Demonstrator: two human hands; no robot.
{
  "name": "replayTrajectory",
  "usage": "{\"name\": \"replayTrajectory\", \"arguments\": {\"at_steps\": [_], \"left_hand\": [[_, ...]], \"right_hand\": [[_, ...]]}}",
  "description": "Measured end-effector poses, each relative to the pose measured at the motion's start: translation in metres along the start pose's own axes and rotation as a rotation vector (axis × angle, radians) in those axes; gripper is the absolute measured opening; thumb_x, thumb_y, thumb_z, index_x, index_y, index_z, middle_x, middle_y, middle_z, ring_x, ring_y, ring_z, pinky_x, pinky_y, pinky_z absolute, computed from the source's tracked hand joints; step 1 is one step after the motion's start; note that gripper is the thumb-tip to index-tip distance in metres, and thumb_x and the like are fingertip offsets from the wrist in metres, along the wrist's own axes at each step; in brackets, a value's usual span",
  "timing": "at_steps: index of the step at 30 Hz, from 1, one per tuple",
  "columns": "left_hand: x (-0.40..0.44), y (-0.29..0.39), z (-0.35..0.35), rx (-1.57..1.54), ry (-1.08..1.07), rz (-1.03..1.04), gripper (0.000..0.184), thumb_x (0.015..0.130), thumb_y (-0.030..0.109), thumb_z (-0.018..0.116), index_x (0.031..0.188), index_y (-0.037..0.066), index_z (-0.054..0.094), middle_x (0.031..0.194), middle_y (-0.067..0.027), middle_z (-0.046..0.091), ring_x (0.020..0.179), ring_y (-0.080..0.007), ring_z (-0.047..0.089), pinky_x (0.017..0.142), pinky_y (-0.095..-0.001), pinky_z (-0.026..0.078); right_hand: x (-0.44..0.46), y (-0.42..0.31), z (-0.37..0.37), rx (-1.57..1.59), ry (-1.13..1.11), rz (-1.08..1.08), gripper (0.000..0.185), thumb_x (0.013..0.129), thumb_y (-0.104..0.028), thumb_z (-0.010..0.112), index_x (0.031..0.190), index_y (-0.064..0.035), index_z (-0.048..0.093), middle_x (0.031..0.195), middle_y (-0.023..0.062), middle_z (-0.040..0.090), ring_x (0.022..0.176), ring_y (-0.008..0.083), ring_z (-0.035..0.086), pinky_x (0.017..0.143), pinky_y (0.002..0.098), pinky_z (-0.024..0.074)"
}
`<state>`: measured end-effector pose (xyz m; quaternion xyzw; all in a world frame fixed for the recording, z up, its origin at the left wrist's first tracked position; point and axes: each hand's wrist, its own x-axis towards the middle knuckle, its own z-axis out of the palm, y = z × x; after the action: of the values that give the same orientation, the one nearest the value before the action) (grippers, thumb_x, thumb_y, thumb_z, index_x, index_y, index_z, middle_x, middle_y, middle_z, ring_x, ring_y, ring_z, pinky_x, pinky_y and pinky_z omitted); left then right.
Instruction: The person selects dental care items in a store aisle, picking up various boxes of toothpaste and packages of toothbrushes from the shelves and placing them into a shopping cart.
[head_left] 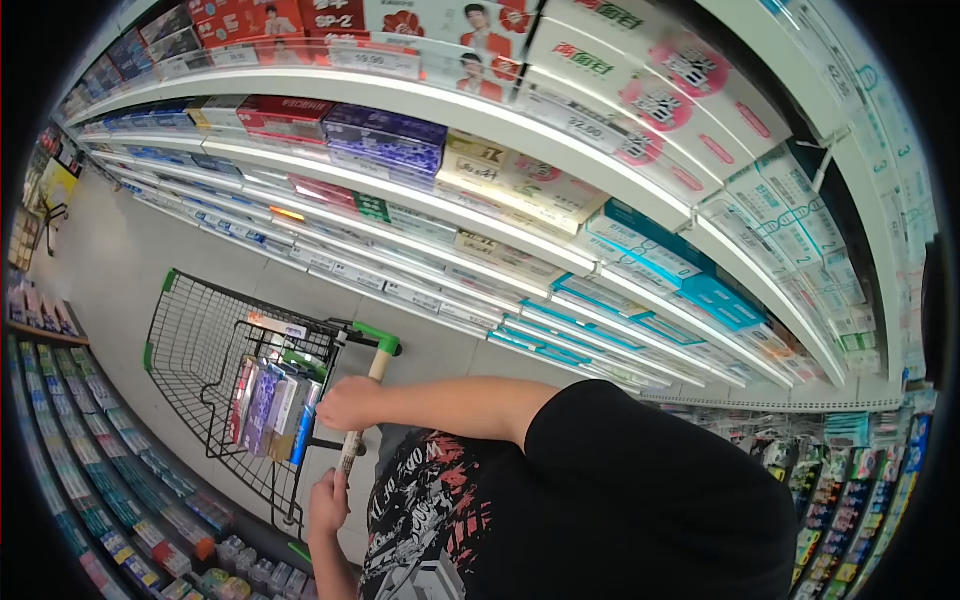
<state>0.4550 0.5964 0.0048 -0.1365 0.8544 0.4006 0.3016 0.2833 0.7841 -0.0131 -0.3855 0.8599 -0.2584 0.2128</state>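
Shopping cart (212,400) stands between 8 and 9 o'clock of the view's centre. Its long axis runs from the handle (378,365) to the basket (250,297), whose front points between 9 and 10 o'clock. The right hand (345,403) is curled closed over the handle; the left hand (328,500) closes round its 6 o'clock end. Inside the basket, a purple box (262,410) and other boxes sit close together. Farther off, toward 12 o'clock, a white shelf (600,130) bears rows of boxes.
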Motion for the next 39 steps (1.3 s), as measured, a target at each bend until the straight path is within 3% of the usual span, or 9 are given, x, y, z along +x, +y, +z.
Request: {"name": "replayTrajectory", "arguments": {"at_steps": [2, 4, 6, 8, 9, 15, 23, 30, 39], "left_hand": [[-0.013, 0.013, 0.012, 0.061, 0.057, 0.051, 0.047, 0.108, 0.038, 0.046, 0.082, 0.000, 0.056, 0.058, -0.0174, 0.059, 0.050, -0.0309, 0.064, 0.053, -0.0435, 0.049], [-0.019, 0.008, 0.028, 0.127, 0.092, 0.102, 0.047, 0.108, 0.038, 0.048, 0.082, 0.000, 0.056, 0.060, -0.0174, 0.060, 0.050, -0.0303, 0.065, 0.053, -0.0434, 0.049], [-0.028, 0.018, 0.039, 0.060, 0.060, 0.018, 0.045, 0.107, 0.037, 0.049, 0.083, -0.001, 0.057, 0.063, -0.0207, 0.061, 0.057, -0.0370, 0.066, 0.057, -0.0468, 0.049], [-0.030, 0.006, 0.057, 0.089, 0.084, 0.043, 0.043, 0.106, 0.037, 0.050, 0.085, 0.000, 0.058, 0.065, -0.0226, 0.062, 0.062, -0.0413, 0.066, 0.059, -0.0492, 0.049], [-0.031, 0.003, 0.063, 0.129, 0.099, 0.076, 0.042, 0.106, 0.037, 0.052, 0.086, 0.000, 0.058, 0.068, -0.0246, 0.062, 0.067, -0.0455, 0.065, 0.061, -0.0517, 0.049], [-0.048, 0.014, 0.089, 0.234, 0.134, 0.110, 0.038, 0.105, 0.037, 0.052, 0.090, 0.002, 0.059, 0.078, -0.0287, 0.065, 0.079, -0.0518, 0.063, 0.069, -0.0587, 0.048], [-0.061, 0.016, 0.106, 0.250, 0.117, 0.137, 0.040, 0.105, 0.040, 0.049, 0.094, 0.004, 0.061, 0.078, -0.0282, 0.066, 0.080, -0.0505, 0.064, 0.071, -0.0590, 0.049], [-0.064, 0.007, 0.116, 0.269, 0.113, 0.107, 0.045, 0.105, 0.046, 0.049, 0.095, 0.004, 0.061, 0.079, -0.0280, 0.067, 0.080, -0.0501, 0.065, 0.072, -0.0579, 0.051], [-0.069, 0.009, 0.114, 0.205, 0.092, 0.112, 0.048, 0.105, 0.051, 0.049, 0.096, 0.005, 0.062, 0.081, -0.0302, 0.066, 0.083, -0.0523, 0.065, 0.072, -0.0597, 0.050]], "right_hand": [[-0.019, 0.008, -0.011, 0.069, 0.018, 0.000, 0.032, 0.100, -0.035, 0.053, 0.088, -0.0111, 0.071, 0.089, 0.0123, 0.074, 0.082, 0.0335, 0.073, 0.070, 0.0458, 0.0593], [-0.035, 0.027, -0.017, 0.280, 0.422, -0.267, 0.019, 0.095, -0.026, 0.063, 0.092, -0.0076, 0.069, 0.088, 0.0107, 0.070, 0.081, 0.0314, 0.069, 0.070, 0.0431, 0.0586], [-0.077, 0.033, -0.078, 0.093, 0.825, -0.316, 0.010, 0.093, -0.016, 0.066, 0.095, -0.0061, 0.067, 0.094, 0.0092, 0.066, 0.086, 0.0291, 0.066, 0.075, 0.0402, 0.0581], [-0.118, 0.057, -0.144, -0.460, 0.965, -0.303, 0.023, 0.085, -0.013, 0.070, 0.107, -0.0045, 0.069, 0.110, 0.0122, 0.068, 0.103, 0.0310, 0.066, 0.088, 0.0406, 0.0569], [-0.141, 0.065, -0.171, -0.435, 0.997, -0.195, 0.028, 0.084, -0.012, 0.070, 0.110, -0.0025, 0.069, 0.118, 0.0143, 0.067, 0.114, 0.0329, 0.064, 0.097, 0.0443, 0.0538], [-0.230, 0.075, -0.265, -0.864, 0.940, 0.194, 0.064, 0.084, -0.019, 0.076, 0.141, -0.0002, 0.053, 0.133, 0.0165, 0.063, 0.126, 0.0357, 0.058, 0.110, 0.0472, 0.0437], [-0.231, 0.101, -0.274, -0.781, 0.744, 0.742, 0.055, 0.089, -0.036, 0.075, 0.127, 0.0008, 0.057, 0.116, 0.0159, 0.067, 0.105, 0.0315, 0.068, 0.077, 0.0406, 0.0594], [-0.226, 0.111, -0.259, -1.045, 0.897, 0.664, 0.047, 0.083, -0.030, 0.080, 0.119, -0.0068, 0.060, 0.108, 0.0105, 0.067, 0.103, 0.0287, 0.067, 0.084, 0.0410, 0.0546], [-0.229, 0.113, -0.254, -1.138, 0.969, 0.614, 0.052, 0.079, -0.025, 0.083, 0.123, -0.0097, 0.061, 0.120, 0.0097, 0.060, 0.110, 0.0292, 0.060, 0.089, 0.0421, 0.0498]]}}
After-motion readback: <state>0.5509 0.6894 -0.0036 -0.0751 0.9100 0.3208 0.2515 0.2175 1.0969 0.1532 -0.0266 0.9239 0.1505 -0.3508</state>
